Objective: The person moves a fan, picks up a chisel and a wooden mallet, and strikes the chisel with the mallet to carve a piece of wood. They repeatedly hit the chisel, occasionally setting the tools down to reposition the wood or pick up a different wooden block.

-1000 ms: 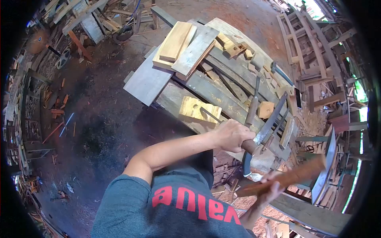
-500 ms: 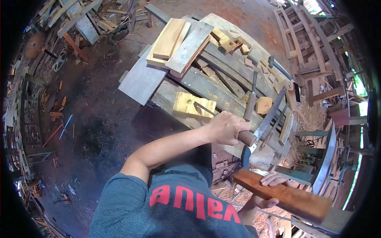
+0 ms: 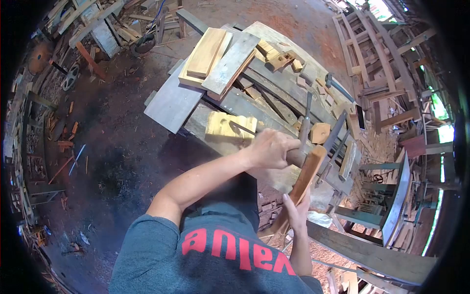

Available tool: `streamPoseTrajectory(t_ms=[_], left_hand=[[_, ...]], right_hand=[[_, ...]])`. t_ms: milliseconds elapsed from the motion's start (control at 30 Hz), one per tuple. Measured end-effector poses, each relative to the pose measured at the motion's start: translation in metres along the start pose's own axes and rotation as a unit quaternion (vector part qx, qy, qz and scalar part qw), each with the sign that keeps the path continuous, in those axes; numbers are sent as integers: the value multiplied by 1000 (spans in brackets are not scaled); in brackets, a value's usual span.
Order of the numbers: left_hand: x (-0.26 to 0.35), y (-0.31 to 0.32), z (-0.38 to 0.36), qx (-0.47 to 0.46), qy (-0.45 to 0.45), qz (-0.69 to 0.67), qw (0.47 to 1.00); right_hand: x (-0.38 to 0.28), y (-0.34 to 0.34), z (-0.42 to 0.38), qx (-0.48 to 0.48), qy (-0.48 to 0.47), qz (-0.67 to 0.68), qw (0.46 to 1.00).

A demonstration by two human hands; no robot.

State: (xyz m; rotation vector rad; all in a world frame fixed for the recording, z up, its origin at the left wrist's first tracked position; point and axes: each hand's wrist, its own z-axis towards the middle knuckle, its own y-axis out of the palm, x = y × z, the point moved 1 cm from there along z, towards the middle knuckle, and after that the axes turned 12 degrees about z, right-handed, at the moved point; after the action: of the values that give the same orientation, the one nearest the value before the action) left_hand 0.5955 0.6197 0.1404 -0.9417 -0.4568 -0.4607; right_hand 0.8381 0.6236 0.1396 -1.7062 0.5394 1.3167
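My left hand (image 3: 271, 149) is closed round a chisel (image 3: 243, 129). Its dark blade slants into a hole in a pale yellow wood block (image 3: 215, 125) at the bench's near edge, and its round wooden handle sticks out of my fist on the right. My right hand (image 3: 297, 210) grips a long reddish-brown wooden block (image 3: 308, 174), tilted upward. The block's upper end is right at the butt of the chisel handle and overlaps it in this view.
On the bench lie another chisel (image 3: 305, 122), a hammer (image 3: 340, 87), a wooden hand plane (image 3: 281, 61), a small wood block (image 3: 320, 133) and a dark long blade (image 3: 337, 130). Stacked boards (image 3: 208, 51) occupy the far left end. A plank (image 3: 367, 250) extends at lower right.
My right hand has swung the reddish-brown block from the lower right up and left to the chisel's handle end. My left hand stays round the chisel; the view has shifted slightly.
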Motion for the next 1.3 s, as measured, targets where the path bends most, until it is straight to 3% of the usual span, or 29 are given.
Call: streamPoseTrajectory(t_ms=[33,100,167,233,300,367,500,567,700,733,800,833,900,933,1000,1033,1100,1133,1233,1267,1300], left_hand=[[-2,-1,2,7,2,4,1000],[2,-9,0,20,13,22,999],[8,-11,3,18,10,-8,1000],[13,-10,8,35,55,20,998],[13,-10,10,29,62,38,997],[11,-13,9,28,38,26,999],[3,-11,2,16,23,36,999],[0,-11,1,55,13,-2,998],[0,-14,3,8,8,13,1000],[1,-15,4,12,7,5,1000],[-1,-15,6,17,6,-3,1000],[-3,-13,6,23,10,-5,1000],[-5,-12,8,26,14,-9,1000],[-6,-13,9,20,8,-6,1000],[-8,-12,12,15,2,-4,1000],[-12,-10,12,13,-9,13,1000],[-19,-15,17,19,-20,40,999],[-17,-18,14,19,-13,23,999],[-14,-17,10,14,-7,4,1000],[-14,-17,10,17,-5,5,1000],[-14,-16,11,21,-4,7,1000]], right_hand=[[3,-4,6,-7,85,115,990],[-12,-24,10,-3,149,260,954],[-35,-37,12,23,30,280,959],[-38,-58,13,-51,-64,453,888],[-39,-34,1,-15,-73,451,890],[2,-19,-5,95,78,467,876],[29,-24,-10,134,67,465,872],[8,-32,-5,164,-29,399,902],[-31,-52,1,207,-172,448,852],[-44,-58,-1,207,-171,448,853],[-84,-59,2,135,-342,408,835],[-82,-50,4,135,-342,409,835],[-64,-30,6,110,-437,403,797],[18,-33,7,186,-359,220,888],[52,-12,8,130,-178,25,975],[5,18,10,6,-90,25,996],[5,10,6,74,18,238,968],[-29,8,9,70,-22,318,945],[-66,5,18,146,-281,501,805],[-46,2,16,146,-283,500,805],[-25,4,16,137,-299,244,912]])
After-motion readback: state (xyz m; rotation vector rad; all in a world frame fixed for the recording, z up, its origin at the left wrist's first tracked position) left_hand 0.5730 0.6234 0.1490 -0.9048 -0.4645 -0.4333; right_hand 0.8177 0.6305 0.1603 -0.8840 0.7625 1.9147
